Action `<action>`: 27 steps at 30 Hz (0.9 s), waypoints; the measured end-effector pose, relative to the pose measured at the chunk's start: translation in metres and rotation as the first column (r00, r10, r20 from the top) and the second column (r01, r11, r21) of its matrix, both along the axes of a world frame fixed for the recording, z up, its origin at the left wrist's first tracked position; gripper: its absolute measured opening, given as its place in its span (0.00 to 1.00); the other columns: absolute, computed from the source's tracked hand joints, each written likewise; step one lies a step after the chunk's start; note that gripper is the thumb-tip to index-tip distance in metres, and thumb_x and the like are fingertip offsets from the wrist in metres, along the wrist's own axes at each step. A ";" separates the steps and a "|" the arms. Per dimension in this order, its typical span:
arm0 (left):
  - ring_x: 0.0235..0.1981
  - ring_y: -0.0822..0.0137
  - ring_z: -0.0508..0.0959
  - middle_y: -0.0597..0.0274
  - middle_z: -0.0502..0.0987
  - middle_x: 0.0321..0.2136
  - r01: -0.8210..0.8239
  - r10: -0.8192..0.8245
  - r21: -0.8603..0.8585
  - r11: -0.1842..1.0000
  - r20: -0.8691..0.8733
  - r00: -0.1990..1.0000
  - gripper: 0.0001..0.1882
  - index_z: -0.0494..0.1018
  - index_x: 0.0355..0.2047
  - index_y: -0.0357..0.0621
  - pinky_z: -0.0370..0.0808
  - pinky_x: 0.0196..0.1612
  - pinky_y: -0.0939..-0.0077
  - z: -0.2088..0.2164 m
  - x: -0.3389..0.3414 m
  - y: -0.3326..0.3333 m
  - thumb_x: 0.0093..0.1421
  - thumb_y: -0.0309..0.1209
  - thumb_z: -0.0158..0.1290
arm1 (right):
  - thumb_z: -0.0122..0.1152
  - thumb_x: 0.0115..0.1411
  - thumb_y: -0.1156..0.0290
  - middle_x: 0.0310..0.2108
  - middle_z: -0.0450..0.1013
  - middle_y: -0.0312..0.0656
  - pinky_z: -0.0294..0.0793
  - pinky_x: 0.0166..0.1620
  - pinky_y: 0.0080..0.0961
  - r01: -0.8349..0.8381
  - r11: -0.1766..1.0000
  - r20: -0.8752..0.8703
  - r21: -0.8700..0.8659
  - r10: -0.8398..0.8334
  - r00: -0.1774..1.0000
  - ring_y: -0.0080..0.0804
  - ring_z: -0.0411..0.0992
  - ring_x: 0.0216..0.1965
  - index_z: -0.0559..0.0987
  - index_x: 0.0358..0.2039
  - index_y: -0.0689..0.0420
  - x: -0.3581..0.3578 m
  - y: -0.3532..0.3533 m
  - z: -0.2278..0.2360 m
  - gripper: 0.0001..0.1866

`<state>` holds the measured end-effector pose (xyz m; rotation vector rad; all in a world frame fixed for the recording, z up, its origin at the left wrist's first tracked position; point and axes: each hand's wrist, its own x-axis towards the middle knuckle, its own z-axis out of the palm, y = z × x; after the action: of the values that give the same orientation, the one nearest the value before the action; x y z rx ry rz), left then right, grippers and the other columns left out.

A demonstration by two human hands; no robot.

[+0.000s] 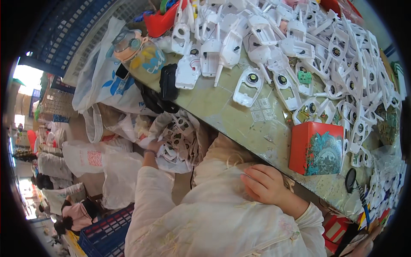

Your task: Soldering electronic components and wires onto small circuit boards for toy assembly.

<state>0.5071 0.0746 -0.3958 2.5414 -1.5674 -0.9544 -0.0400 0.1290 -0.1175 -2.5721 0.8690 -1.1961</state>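
My left hand (154, 146) reaches to the rim of a clear plastic bag (193, 143) beside my lap. White plastic housings (173, 143) with round black-and-metal parts lie inside it. The fingers of that hand are mostly hidden among the bag and its contents, so I cannot make out a grip. My right hand (265, 183) rests palm down on the pale cloth over my lap, just below the table edge. Its fingers are stretched out and nothing is in them.
Many white housings (338, 51) are heaped over the green table (222, 107). A red box (314, 147), a black case (169, 81), a clear jug (145, 58) and a red tape dispenser (165, 21) stand there too. A blue crate (105, 231) sits at lower left.
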 end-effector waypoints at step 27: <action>0.45 0.56 0.72 0.58 0.76 0.40 0.742 -0.576 -0.657 -0.130 0.659 0.483 0.11 0.78 0.34 0.45 0.70 0.46 0.63 0.321 -0.427 -0.255 0.48 0.23 0.53 | 0.64 0.40 0.72 0.39 0.73 0.42 0.78 0.34 0.27 0.124 0.992 0.077 -0.007 -0.123 0.989 0.33 0.75 0.34 0.77 0.40 0.60 -0.019 0.028 0.000 0.23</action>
<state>0.0796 -0.1803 -0.0746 0.8124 -2.4475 0.3736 -0.0590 0.1573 -0.1174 -2.4956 1.0202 -1.3273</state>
